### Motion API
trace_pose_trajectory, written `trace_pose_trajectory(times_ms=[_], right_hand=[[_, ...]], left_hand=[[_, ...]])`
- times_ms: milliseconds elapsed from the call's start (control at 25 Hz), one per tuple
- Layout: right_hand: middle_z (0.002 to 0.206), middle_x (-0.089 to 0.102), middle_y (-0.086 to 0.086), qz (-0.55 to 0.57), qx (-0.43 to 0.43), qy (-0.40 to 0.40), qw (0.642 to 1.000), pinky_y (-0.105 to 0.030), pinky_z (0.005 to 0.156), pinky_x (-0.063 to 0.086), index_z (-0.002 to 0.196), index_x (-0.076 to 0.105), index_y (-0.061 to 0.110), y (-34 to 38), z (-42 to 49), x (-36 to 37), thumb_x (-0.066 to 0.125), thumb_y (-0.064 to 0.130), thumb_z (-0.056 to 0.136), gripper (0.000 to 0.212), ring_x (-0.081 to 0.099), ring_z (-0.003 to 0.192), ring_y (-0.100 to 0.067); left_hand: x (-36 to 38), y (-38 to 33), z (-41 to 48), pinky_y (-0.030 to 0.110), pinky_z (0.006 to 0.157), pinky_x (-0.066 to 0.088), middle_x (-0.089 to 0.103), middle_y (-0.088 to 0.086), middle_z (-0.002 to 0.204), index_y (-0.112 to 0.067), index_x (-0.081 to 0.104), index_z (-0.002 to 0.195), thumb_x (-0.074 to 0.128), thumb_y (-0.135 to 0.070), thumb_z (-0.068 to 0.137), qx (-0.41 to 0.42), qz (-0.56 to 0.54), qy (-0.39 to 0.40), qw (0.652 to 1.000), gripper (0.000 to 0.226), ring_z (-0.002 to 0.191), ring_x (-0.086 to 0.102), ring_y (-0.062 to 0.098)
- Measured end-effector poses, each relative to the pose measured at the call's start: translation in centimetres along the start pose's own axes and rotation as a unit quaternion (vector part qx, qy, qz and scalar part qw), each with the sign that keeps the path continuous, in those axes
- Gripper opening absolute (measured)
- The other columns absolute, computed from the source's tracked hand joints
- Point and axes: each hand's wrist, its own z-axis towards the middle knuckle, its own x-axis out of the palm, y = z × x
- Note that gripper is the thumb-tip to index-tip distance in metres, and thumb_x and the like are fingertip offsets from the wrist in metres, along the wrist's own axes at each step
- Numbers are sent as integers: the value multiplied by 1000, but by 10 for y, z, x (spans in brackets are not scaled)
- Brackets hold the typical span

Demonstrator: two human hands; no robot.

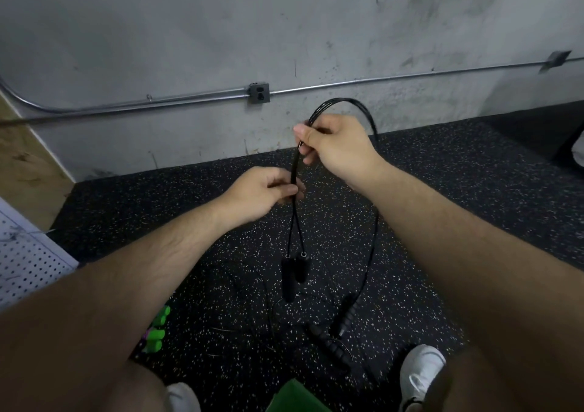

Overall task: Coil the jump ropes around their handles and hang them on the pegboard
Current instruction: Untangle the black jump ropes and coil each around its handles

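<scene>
Rope count: 3 sets in view; 1 held, 2 on the floor.
Held rope: black jump rope point(295, 165), gathered into several strands, loop arcing above the right hand, one long strand dropping on the right side toward the floor.
Held rope ends: 2 black handles point(288, 280), dangling side by side below the left hand.
Right hand point(335, 146): upper grip, thumb and fingers pinching the strand bundle.
Left hand point(265, 192): lower grip, just beneath, fingers curled round the same strands.
Floor set 1: 2 ribbed black handles point(330, 345), close together, near the right shoe.
Floor set 2: green handles point(156, 334), partly behind the left forearm, count unclear.
Pegboard point(25, 260): 1, white, perforated, far left edge.
Footwear: 2 white shoes point(420, 370), bottom edge.
Ground: black speckled rubber floor point(442, 159).
Backdrop: concrete wall point(189, 16), 1 conduit point(379, 80), 1 outlet box point(259, 93), 1 junction box point(557, 58).
</scene>
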Motion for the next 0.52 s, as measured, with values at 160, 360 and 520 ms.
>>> trace_pose_trajectory(times_ms=[160,360,520], right_hand=[[84,72,4,-34,50,71,996,-25,67,54,109,69,15,-21,-13,-10,60,41,99,29,66,67,-7],[90,71,4,-144,60,200,967,-20,64,52,108,71,16,-51,-31,12,71,27,93,19,63,66,-2],[72,69,-3,-149,38,134,979,-21,54,49,89,72,12,-44,-29,16,66,24,97,16,62,62,-10]], left_hand=[[-7,-11,6,22,77,55,78,-6,90,-22,73,96,61,-9,99,35,4,-59,998,19,80,71,6],[-14,-27,11,23,73,54,78,-2,89,-27,73,96,60,-13,101,61,-23,-94,993,20,69,64,6],[-20,-21,14,34,84,57,77,0,101,-24,73,110,59,-21,102,59,-60,-112,990,17,86,68,17]])
